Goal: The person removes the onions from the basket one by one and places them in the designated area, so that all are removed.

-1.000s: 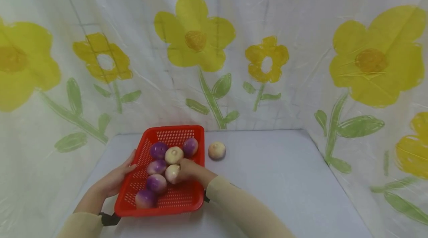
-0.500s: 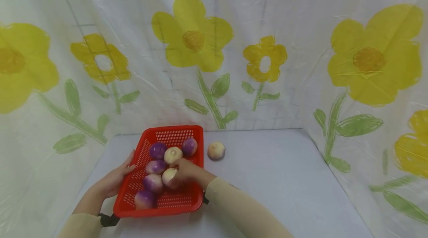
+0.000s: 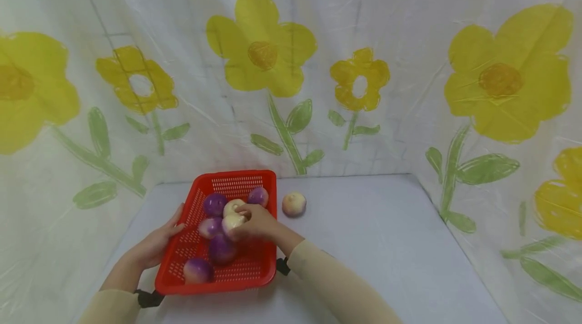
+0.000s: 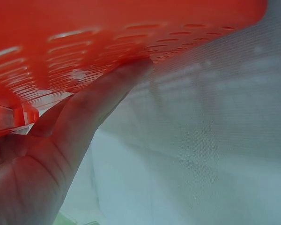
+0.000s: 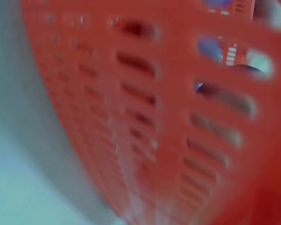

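Note:
A red plastic basket (image 3: 218, 289) with slotted walls stands on the white table, several purple-and-white turnips inside it. My left hand (image 3: 154, 247) holds its left side, thumb over the rim and fingers along the outer wall; in the left wrist view a straight finger (image 4: 96, 103) lies against the slots. Inside the basket my right hand (image 3: 260, 223) grips a pale turnip (image 3: 233, 224), just in front of another pale turnip (image 3: 231, 206). Below that hand is a dark purple turnip (image 3: 222, 249). The right wrist view shows mostly the basket wall (image 5: 171, 117), hiding the hand.
One pale turnip (image 3: 294, 204) lies on the table (image 3: 364, 243) outside the basket, beside its right wall. Behind the table hangs a white curtain (image 3: 400, 127) printed with yellow flowers. A purple-and-white turnip (image 3: 198, 270) sits in the basket's near left corner.
My right hand has moved the pale turnip up and away, toward the other pale one. A purple turnip has rolled right, below the hand. My left hand stays on the basket.

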Demonstrator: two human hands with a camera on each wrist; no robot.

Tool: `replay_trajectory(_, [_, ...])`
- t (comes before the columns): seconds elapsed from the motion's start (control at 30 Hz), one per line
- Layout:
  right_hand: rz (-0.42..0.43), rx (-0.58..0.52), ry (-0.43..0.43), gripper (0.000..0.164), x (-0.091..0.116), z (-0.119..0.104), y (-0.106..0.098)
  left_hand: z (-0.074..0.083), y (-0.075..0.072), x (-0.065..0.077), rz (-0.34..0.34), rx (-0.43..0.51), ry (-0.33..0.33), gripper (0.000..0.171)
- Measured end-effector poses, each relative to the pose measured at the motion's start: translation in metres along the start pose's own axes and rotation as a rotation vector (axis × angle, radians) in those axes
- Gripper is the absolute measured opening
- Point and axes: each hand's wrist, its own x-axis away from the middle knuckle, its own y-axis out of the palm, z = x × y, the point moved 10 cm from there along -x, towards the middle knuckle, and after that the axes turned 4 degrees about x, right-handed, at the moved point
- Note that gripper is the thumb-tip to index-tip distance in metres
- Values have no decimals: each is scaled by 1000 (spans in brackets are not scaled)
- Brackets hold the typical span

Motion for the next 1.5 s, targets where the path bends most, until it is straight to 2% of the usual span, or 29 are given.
replay_trajectory(0.17, [-28, -49, 39, 66, 7, 2, -10, -3, 0, 0, 4, -5, -5, 62])
replay_trajectory(0.27, [-38, -124, 55, 64, 10, 1, -21, -3, -2, 0, 7, -18, 3, 63])
replay_trajectory(0.4, [-22, -198, 47, 59, 10, 1, -40, 0, -2, -1, -6, -27, 9, 64])
replay_trajectory(0.57, [19, -229, 36, 54, 11, 2, -62, 2, -1, -1, -23, -35, 17, 63])
replay_trajectory(0.83, [98, -252, 62, 69, 21, 6, -102, 0, -1, -2, -43, 1, 16, 62])
replay_trajectory(0.97, [147, -249, 59, 67, 23, 13, -124, 0, -1, -2, -44, 8, 15, 62])
replay_trajectory(1.13, [198, -296, 60, 61, 22, 25, -145, 2, -3, -1, -34, -4, 25, 63])
replay_trajectory(1.23, [248, -276, 64, 60, 22, 33, -157, 3, -3, -1, -39, -7, 29, 64])
replay_trajectory(1.5, [355, -232, 134, 63, 27, 72, -183, 2, -2, -1, -36, -5, 29, 63])
